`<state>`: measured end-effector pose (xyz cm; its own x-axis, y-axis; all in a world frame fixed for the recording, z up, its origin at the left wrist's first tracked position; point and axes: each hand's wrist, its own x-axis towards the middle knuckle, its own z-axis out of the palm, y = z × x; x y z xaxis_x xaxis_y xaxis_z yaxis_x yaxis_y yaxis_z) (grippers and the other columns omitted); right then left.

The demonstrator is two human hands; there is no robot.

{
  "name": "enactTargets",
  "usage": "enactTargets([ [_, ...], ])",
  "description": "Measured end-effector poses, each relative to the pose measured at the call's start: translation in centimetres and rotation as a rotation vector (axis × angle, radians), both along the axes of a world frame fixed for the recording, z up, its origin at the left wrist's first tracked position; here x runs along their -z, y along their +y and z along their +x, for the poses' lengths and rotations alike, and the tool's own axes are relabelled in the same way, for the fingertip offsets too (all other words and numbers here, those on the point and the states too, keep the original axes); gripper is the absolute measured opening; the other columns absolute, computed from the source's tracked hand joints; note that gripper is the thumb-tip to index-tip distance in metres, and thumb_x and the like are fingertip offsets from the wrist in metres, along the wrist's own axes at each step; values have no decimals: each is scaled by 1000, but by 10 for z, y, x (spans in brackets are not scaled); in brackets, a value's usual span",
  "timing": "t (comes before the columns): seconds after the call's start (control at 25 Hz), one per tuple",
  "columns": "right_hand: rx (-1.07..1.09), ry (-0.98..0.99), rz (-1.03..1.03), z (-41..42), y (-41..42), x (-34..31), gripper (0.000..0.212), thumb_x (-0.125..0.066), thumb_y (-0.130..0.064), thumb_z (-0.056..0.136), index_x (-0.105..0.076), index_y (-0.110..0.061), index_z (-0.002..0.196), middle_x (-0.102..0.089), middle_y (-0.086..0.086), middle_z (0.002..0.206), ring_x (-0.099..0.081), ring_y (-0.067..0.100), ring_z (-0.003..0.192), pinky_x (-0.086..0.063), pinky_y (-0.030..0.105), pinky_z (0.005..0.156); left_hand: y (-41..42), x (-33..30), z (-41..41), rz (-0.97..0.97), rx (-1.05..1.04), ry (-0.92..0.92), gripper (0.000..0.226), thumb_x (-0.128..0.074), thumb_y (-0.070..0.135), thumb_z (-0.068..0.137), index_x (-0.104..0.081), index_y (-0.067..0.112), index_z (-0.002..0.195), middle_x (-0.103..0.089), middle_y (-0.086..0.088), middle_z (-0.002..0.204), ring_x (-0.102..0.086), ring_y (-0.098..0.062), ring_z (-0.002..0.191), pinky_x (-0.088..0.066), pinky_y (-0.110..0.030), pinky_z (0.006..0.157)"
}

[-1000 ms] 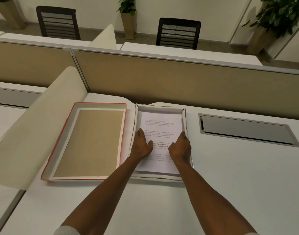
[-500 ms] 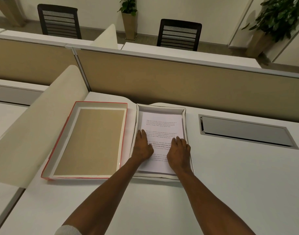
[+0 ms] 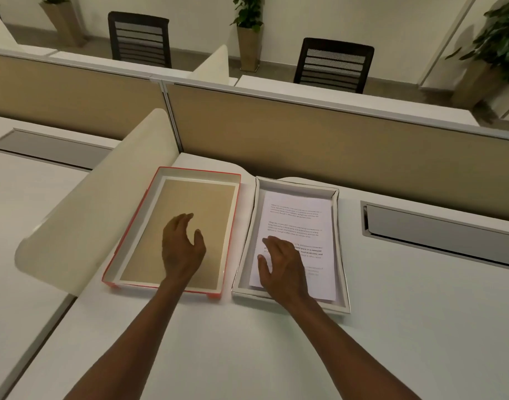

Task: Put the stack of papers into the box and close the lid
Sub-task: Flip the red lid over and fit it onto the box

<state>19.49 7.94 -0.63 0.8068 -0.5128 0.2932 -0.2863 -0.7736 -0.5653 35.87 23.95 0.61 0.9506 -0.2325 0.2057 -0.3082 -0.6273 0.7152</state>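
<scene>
A shallow white box lies on the desk right of centre, with the stack of printed papers flat inside it. My right hand rests palm down on the near half of the papers, fingers spread. To the left lies the lid, upside down, red outside with a brown inner panel. My left hand hovers over the lid's inner panel, fingers apart and curled, holding nothing.
A curved cream side divider rises just left of the lid. A tan partition wall runs along the desk's far edge. A recessed cable slot sits to the right of the box.
My left hand has left the papers and moved left over the lid. My right hand has shifted slightly toward the left part of the papers. The camera view has swung left.
</scene>
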Motion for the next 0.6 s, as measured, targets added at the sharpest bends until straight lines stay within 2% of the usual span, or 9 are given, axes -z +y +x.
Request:
enactTargets([
  [0.12, -194, 194, -76, 22, 36, 3, 54, -55, -30, 97, -48, -7, 146, -45, 14, 155, -38, 32, 145, -31, 46, 119, 48, 6, 40, 319, -71, -7, 60, -68, 19, 88, -50, 4, 143, -48, -26, 147, -41, -43, 139, -34, -53, 115],
  [0.2, -279, 342, -147, 35, 51, 11, 60, -46, -33, 102, -32, -10, 155, -25, 12, 165, -15, 30, 154, -16, 48, 123, 73, 10, 61, 537, -102, 91, 71, -67, 26, 89, -38, 5, 151, -38, -30, 153, -36, -47, 141, -29, -56, 117],
  [0.28, -320, 445, -204, 43, 58, 20, 60, -42, -34, 104, -26, -10, 156, -16, 11, 168, -3, 28, 156, -7, 50, 123, 86, 11, 75, 649, -108, 219, 80, -65, 30, 89, -27, 8, 155, -37, -30, 152, -41, -49, 137, -34, -56, 114],
  [0.4, -337, 512, -237, 47, 63, 30, 57, -39, -32, 105, -28, -8, 155, -14, 11, 168, 2, 28, 156, -3, 54, 123, 96, 18, 86, 577, -149, 364, 84, -65, 30, 90, -21, 6, 156, -46, -29, 145, -50, -48, 129, -43, -54, 105],
  [0.52, -323, 516, -251, 46, 61, 34, 56, -38, -31, 105, -29, -7, 154, -16, 13, 168, 2, 28, 156, -1, 54, 122, 99, 18, 98, 449, -237, 420, 62, -67, 25, 88, -43, -4, 139, -58, -31, 132, -56, -49, 120, -48, -50, 96],
  [0.6, -303, 535, -255, 44, 58, 32, 56, -36, -32, 105, -28, -8, 155, -15, 13, 168, 4, 29, 156, 1, 52, 123, 101, 12, 104, 411, -245, 437, 51, -67, 22, 88, -54, -5, 129, -61, -29, 130, -58, -47, 119, -49, -47, 96],
])
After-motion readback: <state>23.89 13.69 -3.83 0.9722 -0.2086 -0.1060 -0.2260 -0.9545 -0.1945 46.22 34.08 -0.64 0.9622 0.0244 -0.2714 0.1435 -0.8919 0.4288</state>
